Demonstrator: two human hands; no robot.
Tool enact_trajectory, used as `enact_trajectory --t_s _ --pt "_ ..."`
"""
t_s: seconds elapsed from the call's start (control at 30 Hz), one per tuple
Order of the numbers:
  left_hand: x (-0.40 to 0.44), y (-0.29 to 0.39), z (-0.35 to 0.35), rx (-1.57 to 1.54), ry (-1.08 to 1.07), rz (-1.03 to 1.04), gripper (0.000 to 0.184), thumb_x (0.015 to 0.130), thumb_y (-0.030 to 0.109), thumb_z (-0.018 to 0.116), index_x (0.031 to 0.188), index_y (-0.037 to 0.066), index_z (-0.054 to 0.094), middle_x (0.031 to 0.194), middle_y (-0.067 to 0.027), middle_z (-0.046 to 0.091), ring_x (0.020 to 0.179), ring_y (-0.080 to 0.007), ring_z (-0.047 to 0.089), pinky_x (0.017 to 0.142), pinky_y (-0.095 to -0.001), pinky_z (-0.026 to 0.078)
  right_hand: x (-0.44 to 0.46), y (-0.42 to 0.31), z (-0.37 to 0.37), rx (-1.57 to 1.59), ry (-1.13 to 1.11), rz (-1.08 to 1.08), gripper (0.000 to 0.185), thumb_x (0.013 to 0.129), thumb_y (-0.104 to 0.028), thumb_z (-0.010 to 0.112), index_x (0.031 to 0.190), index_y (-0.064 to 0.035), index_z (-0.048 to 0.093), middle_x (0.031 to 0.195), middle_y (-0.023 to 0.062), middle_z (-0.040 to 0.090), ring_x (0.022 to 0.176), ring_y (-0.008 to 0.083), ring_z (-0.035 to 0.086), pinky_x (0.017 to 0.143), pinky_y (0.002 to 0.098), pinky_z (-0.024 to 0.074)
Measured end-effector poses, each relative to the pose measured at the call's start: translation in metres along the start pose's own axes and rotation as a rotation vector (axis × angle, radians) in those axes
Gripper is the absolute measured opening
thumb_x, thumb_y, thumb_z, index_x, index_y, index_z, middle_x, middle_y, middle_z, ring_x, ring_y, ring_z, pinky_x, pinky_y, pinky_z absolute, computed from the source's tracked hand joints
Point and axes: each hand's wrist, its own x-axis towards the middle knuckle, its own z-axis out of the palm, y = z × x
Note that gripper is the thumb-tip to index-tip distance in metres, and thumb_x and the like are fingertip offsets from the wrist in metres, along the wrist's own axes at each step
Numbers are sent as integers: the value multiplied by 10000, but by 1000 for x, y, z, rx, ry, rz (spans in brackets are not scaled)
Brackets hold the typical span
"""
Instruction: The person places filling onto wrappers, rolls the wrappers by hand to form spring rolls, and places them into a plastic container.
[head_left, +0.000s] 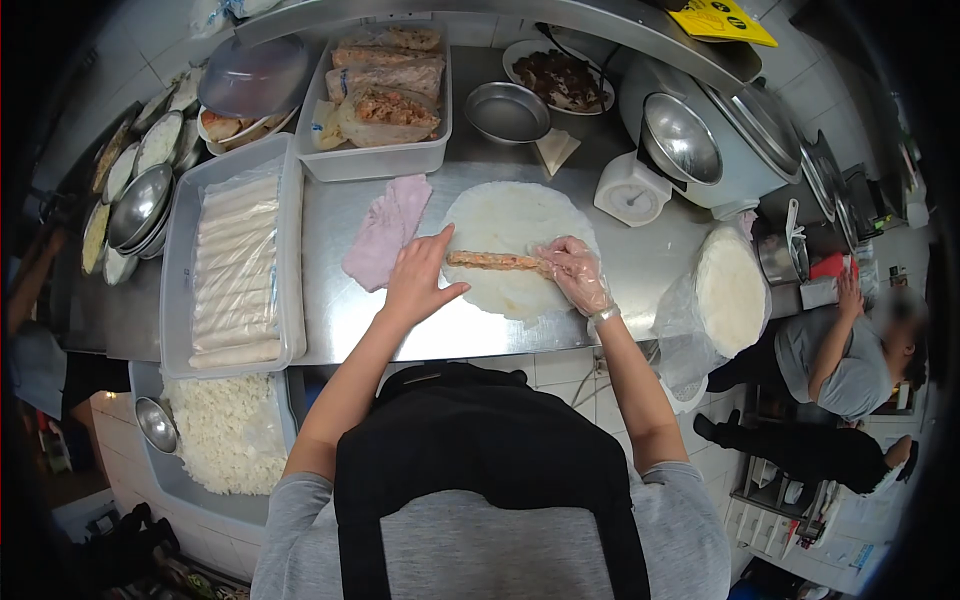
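Note:
A round, thin white wrapper sheet (520,208) lies flat on the steel table. Across its middle runs a long strip of orange-brown filling (490,261). My left hand (422,275) is bare, with fingers spread, at the left edge of the sheet beside the strip's left end; it holds nothing. My right hand (573,272), in a clear plastic glove, has its fingers drawn together at the strip's right end, touching the filling. To the left of the sheet lies a crumpled pink cloth (388,232).
A bin of white rolls (235,260) is at the left, a tub of bagged filling (385,160) behind. A scale (632,192), metal bowl (507,112) and wrapper stack (733,290) surround the work area. Below left is a rice tub (225,435). Other people stand at right and left.

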Motion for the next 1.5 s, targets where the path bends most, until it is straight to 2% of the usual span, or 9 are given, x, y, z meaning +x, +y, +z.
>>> enact_trajectory --t_s 0.23,0.3,0.43,0.6,0.8,1.13,1.23,1.33,1.5 --pt "0 0 0 -12 5 13 913 658 323 798 1408 45 358 1257 -141 520 1137 -305 479 965 -411 361 -4 -17 -15 -47 11 33 338 751 -114 719 1085 -72 689 1012 90 580 942 278 552 839 364 464" --pt "0 0 0 1 -2 -2 911 660 323 797 1410 48 358 1247 -140 522 1135 -305 478 962 -410 361 -5 -23 -13 -262 57 31 411 708 -131 749 1107 -71 673 1048 107 568 991 294 536 863 376 450" --pt "0 -1 1 14 -7 -3 908 665 321 795 1414 57 355 1221 -139 525 1131 -303 474 954 -410 364 -7 1 -3 -84 18 79 442 670 -161 778 1089 -69 672 1042 113 570 989 304 529 867 383 447" --pt "2 -1 1 11 -4 3 909 665 322 794 1414 56 352 1218 -144 529 1132 -306 475 956 -412 364 0 -13 -5 -118 102 14 363 639 -144 793 981 -63 702 912 82 586 887 277 545 807 368 464" --pt "0 -1 2 17 6 10 921 656 333 793 1417 60 352 1221 -145 536 1130 -312 480 962 -416 366 5 5 -8 -20 -103 64 445 647 -169 788 1072 -90 685 1009 98 582 978 294 540 874 376 452" --pt "1 1 0 26 4 12 906 661 328 793 1411 62 359 1200 -149 537 1124 -315 480 960 -414 365 -15 27 -17 -87 14 41 404 653 -153 784 1027 -57 664 980 97 585 959 297 544 842 381 460" --pt "2 1 0 18 9 19 906 660 329 794 1409 61 361 1188 -149 541 1127 -314 478 955 -412 366 -8 6 -26 -81 -26 83 357 645 -117 781 984 -70 680 1002 96 583 968 296 548 823 382 468" --pt "3 1 1 23 -21 -1 907 659 330 793 1409 60 362 1191 -146 542 1131 -313 477 956 -412 365 -6 -4 -20 -100 97 39 322 657 -98 774 967 -76 689 957 67 593 943 278 549 799 371 467" --pt "2 1 0 29 -15 1 910 655 331 794 1410 59 364 1201 -148 541 1134 -315 476 962 -415 364 -7 10 -24 7 -43 59 383 704 -129 761 1082 -125 700 980 78 576 948 264 535 841 354 453"
